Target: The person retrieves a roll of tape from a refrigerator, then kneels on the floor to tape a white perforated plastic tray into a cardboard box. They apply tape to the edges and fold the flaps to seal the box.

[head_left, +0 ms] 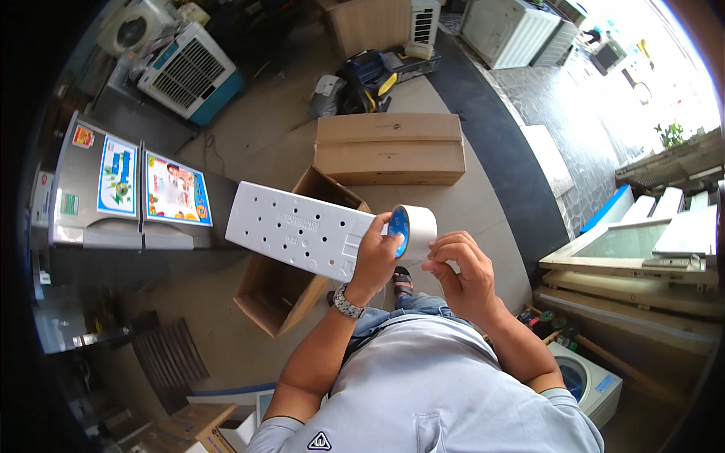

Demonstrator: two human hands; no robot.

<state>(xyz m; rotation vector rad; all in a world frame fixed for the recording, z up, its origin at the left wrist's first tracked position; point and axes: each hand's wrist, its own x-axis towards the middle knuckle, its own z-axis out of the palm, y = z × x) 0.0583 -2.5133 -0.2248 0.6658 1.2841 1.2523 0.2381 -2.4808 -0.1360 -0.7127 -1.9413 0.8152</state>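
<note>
My left hand (374, 260), a watch on its wrist, is closed round a wide roll of pale packing tape (421, 231) with a blue inner core. The thumb reaches into the core. My right hand (470, 278) has its fingers curled and pinched against the roll's right edge; the tape's loose end is too small to make out. Just behind my left hand, a long white foam block (291, 230) dotted with small holes lies across an open cardboard box (281, 293). Part of the block's right end is hidden by that hand.
A long closed carton (389, 151) lies on the floor ahead. On the left stand a grey refrigerator (106, 192) and an air cooler (189, 72). Panels and a framed pane (630, 245) are stacked at the right, with a washing machine (593, 381) lower down. Dark bags (355, 87) lie beyond the carton.
</note>
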